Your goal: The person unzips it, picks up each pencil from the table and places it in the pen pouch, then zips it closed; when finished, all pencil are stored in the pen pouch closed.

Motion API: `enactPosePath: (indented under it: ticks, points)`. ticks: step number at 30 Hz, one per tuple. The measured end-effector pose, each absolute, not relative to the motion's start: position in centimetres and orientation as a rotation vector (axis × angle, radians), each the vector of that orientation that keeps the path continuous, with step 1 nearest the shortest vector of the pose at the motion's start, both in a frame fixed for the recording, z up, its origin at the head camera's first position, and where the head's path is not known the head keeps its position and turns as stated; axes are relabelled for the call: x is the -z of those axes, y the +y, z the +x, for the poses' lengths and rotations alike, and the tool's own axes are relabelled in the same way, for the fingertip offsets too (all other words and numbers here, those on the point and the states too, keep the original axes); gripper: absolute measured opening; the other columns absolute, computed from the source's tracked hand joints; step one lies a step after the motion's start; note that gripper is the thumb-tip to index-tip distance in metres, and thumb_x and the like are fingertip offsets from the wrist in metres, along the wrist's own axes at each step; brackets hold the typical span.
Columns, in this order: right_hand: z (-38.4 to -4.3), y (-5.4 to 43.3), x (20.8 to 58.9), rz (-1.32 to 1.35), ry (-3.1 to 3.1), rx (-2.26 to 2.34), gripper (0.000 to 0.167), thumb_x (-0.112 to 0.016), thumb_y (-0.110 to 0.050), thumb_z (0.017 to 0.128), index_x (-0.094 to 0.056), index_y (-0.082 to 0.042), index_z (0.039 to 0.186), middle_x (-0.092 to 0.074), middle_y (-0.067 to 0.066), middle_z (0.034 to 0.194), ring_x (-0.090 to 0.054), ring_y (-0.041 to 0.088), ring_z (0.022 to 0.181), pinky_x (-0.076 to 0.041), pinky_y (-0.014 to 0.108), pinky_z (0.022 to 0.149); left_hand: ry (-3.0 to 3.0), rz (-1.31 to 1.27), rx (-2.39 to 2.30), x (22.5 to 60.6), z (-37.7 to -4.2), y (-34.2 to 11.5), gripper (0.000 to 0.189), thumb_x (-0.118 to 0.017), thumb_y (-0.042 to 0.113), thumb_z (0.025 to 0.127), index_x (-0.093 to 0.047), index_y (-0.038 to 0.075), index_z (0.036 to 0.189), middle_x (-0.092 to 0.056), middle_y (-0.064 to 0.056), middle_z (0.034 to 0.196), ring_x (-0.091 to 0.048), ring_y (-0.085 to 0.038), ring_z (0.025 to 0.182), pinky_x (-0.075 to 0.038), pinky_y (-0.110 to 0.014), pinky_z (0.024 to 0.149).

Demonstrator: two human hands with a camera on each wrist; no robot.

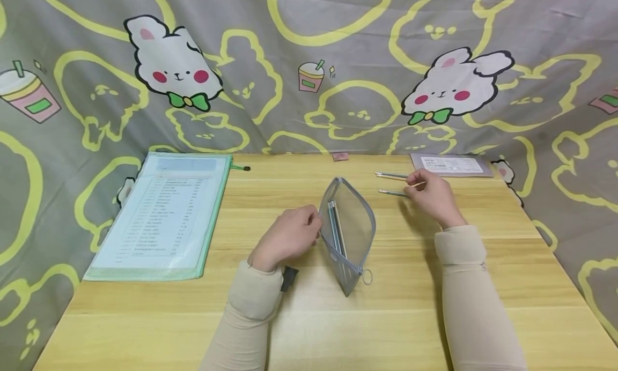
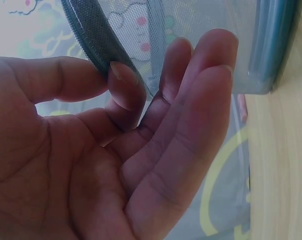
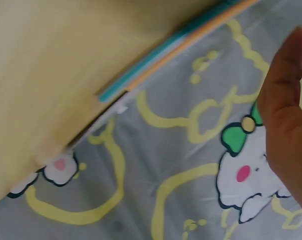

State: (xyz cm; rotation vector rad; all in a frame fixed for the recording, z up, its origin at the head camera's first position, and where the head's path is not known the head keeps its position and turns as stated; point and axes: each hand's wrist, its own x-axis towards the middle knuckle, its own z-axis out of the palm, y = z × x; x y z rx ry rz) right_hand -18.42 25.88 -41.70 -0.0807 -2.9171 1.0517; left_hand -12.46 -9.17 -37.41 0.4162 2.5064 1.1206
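A grey mesh zip pouch (image 1: 348, 215) stands open in the middle of the table, with pencils (image 1: 336, 226) leaning inside it. My left hand (image 1: 292, 232) pinches the pouch's zipped rim between thumb and forefinger, as the left wrist view shows; its other fingers stay loosely extended beside the mesh. On the right, my right hand (image 1: 432, 195) is over loose pencils (image 1: 390, 175), thumb and forefinger apart and bent around them. Another pencil (image 1: 392, 192) lies just nearer, reaching under the thumb. In the right wrist view, a teal pencil (image 3: 151, 67) and an orange one lie side by side.
A green-edged zip document folder (image 1: 159, 215) with a printed sheet lies at the left. Along the back edge are a small pink eraser (image 1: 340, 156) and a purplish flat packet (image 1: 454, 165) with a white label. Patterned cloth (image 1: 347, 65) hangs behind the wooden table.
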Motion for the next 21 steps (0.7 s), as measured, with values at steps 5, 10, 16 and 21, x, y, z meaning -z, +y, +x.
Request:
enactPosePath:
  ticks: [5, 10, 16, 21]
  points:
    - [-18.5, 26.9, 42.9, -0.063, -2.948, -0.997, 0.027, -0.065, -0.008, 0.097, -0.063, 0.005, 0.121, -0.064, 0.031, 0.128, -0.063, 0.05, 0.119, -0.048, 0.065, 0.104, 2.509, 0.42, -1.115, 37.4, -12.4, -9.1, 0.029, -0.042, 0.02, 0.109, -0.064, 0.013, 0.092, -0.066, 0.001, 0.079, -0.052, -0.016, 0.062, -0.042, -0.031, 0.058]
    - [-18.5, 27.5, 43.6, -0.002, -3.056, -0.854, 0.024, -0.067, -0.007, 0.096, -0.063, 0.006, 0.116, -0.066, 0.032, 0.124, -0.062, 0.05, 0.115, -0.046, 0.066, 0.102, 2.508, 0.42, -1.11, 37.4, -12.4, -9.1, 0.029, -0.042, 0.021, 0.109, -0.064, 0.013, 0.092, -0.066, 0.0, 0.079, -0.052, -0.016, 0.062, -0.042, -0.031, 0.058]
    - [-18.3, 27.5, 43.5, 0.064, -3.207, -0.75, 0.023, -0.066, -0.001, 0.09, -0.065, 0.002, 0.113, -0.07, 0.027, 0.116, -0.064, 0.046, 0.11, -0.049, 0.063, 0.099, 2.509, 0.416, -1.109, 37.4, -12.4, -9.1, 0.029, -0.042, 0.021, 0.109, -0.064, 0.013, 0.092, -0.066, 0.0, 0.079, -0.051, -0.016, 0.061, -0.041, -0.031, 0.058]
    - [-18.4, 27.0, 43.1, 0.126, -3.282, -0.721, 0.023, -0.067, 0.0, 0.085, -0.067, -0.001, 0.108, -0.073, 0.022, 0.108, -0.066, 0.041, 0.104, -0.05, 0.06, 0.094, 2.512, 0.416, -1.11, 37.4, -12.4, -9.2, 0.028, -0.042, 0.02, 0.109, -0.064, 0.013, 0.092, -0.066, 0.0, 0.078, -0.051, -0.016, 0.061, -0.041, -0.031, 0.057]
